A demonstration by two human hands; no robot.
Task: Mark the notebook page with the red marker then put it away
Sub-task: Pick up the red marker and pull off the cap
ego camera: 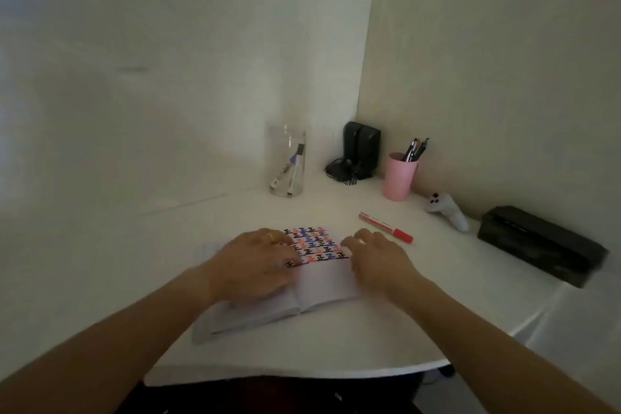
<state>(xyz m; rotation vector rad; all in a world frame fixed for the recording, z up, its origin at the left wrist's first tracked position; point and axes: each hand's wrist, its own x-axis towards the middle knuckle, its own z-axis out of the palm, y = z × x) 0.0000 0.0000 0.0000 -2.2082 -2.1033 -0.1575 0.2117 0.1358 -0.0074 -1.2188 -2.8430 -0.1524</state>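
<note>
A notebook (322, 282) with a patterned red, blue and black cover lies on the white desk (437, 296), partly open with white pages showing. My left hand (255, 259) presses on its left side, fingers on the cover and pages. My right hand (373, 255) rests on its right edge, fingers curled at the cover's corner. The red marker (386, 227) lies capped on the desk just beyond my right hand, touched by neither hand.
A clear glass (287, 161) holding markers stands at the back. A pink cup (400, 176) with pens, black speakers (361, 148), a small white figure (447, 208) and a black case (541, 244) line the right wall. The desk's front edge curves near my body.
</note>
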